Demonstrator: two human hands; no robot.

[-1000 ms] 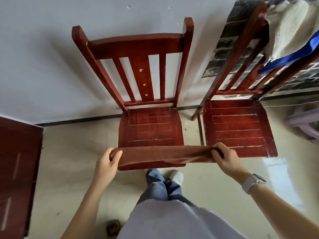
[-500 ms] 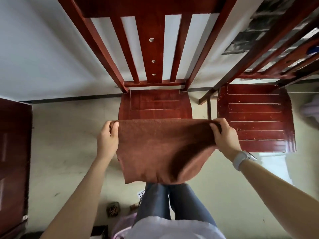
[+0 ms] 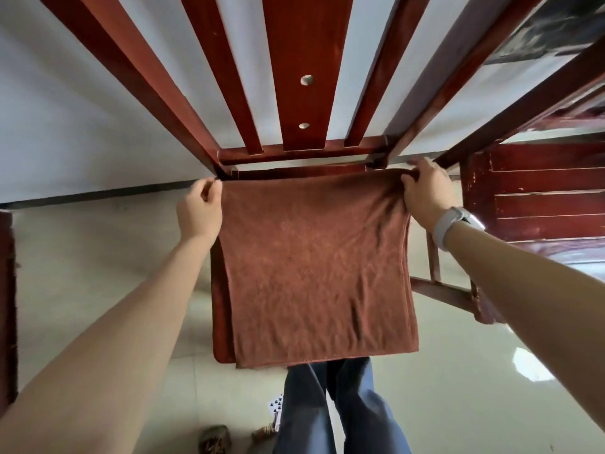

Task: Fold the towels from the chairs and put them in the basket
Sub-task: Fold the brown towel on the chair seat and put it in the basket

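Brown towel [image 3: 314, 270] spread flat over the seat of the nearer chair [image 3: 304, 93], near edge hanging just past the seat front. Left hand [image 3: 199, 213] pinches the far left corner, fingers curled on the cloth. Right hand [image 3: 425, 191] grips the far right corner (bunched fabric under the fingers); white watch [image 3: 450, 224] on that wrist. Second chair [image 3: 540, 198] just beside, right. Playing cards [image 3: 275, 404] on the floor [image 3: 442, 371] by the legs.
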